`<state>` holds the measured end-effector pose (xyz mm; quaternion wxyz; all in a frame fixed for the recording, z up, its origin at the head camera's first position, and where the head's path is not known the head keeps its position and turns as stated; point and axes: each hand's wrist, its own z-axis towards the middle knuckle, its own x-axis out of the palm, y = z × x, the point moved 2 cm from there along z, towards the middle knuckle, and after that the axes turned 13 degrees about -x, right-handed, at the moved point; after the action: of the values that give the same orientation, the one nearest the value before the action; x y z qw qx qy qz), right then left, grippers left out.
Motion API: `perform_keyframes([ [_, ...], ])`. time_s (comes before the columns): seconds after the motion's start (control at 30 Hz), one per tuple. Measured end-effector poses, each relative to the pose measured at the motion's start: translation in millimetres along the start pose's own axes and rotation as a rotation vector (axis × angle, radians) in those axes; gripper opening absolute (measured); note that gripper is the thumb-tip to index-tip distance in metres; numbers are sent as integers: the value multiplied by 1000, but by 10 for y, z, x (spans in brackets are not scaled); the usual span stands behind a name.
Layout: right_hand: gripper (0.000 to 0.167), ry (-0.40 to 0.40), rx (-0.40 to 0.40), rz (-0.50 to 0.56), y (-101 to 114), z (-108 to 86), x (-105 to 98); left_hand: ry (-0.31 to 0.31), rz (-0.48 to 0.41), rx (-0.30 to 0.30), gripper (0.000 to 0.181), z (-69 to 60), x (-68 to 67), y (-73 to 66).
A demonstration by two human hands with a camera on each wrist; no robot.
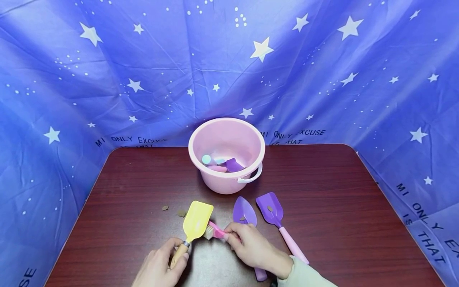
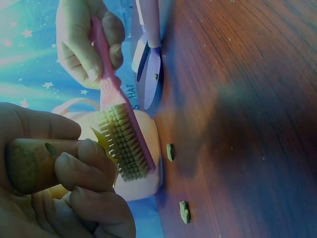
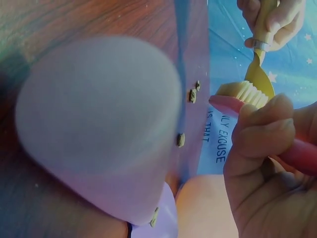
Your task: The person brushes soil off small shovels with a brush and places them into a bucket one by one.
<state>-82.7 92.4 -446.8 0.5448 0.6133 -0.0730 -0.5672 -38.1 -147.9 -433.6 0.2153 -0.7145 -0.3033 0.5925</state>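
Note:
My left hand (image 1: 159, 263) grips the wooden handle of a yellow toy shovel (image 1: 197, 219), its blade pointing away and raised over the table's front. In my right hand (image 1: 252, 247) is a pink brush (image 2: 124, 144), held by its handle. The pale bristles sit close beside the right edge of the yellow blade; whether they touch it I cannot tell. A purple trowel (image 1: 245, 207) lies partly under my right hand, with a small brown flake (image 1: 242, 218) on it. To its right lies a purple shovel (image 1: 265, 203) with a pink handle, bearing another brown flake (image 1: 270, 208).
A pink bucket (image 1: 222, 185) with a white handle stands at the table's back middle, several purple, pink and pale blue things inside. Brown flakes (image 1: 165, 207) lie on the dark red table (image 1: 125, 199) left of the yellow blade. A blue starry cloth (image 1: 161, 59) hangs around behind.

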Motion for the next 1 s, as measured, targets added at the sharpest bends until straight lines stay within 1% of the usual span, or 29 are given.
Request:
perform_keyframes([
  [0.17,12,-26,43,-11,-28,0,-34,3,0,22,18,-8,3,9],
  [0.43,10,-83,67,-73,-80,-5,-125,-2,-1,70,23,-18,13,32],
  [0.57,11,-93,101,-77,-98,-13,-158,1,2,79,23,-18,16,40],
  [0.73,12,-88,137,-91,-121,-28,-196,0,3,91,23,-22,20,54],
  [0.83,11,-90,141,-99,-139,-40,-212,-9,5,106,24,-25,27,67],
  [1.0,11,-114,130,-58,-156,-55,-240,-17,16,123,24,-28,37,89],
])
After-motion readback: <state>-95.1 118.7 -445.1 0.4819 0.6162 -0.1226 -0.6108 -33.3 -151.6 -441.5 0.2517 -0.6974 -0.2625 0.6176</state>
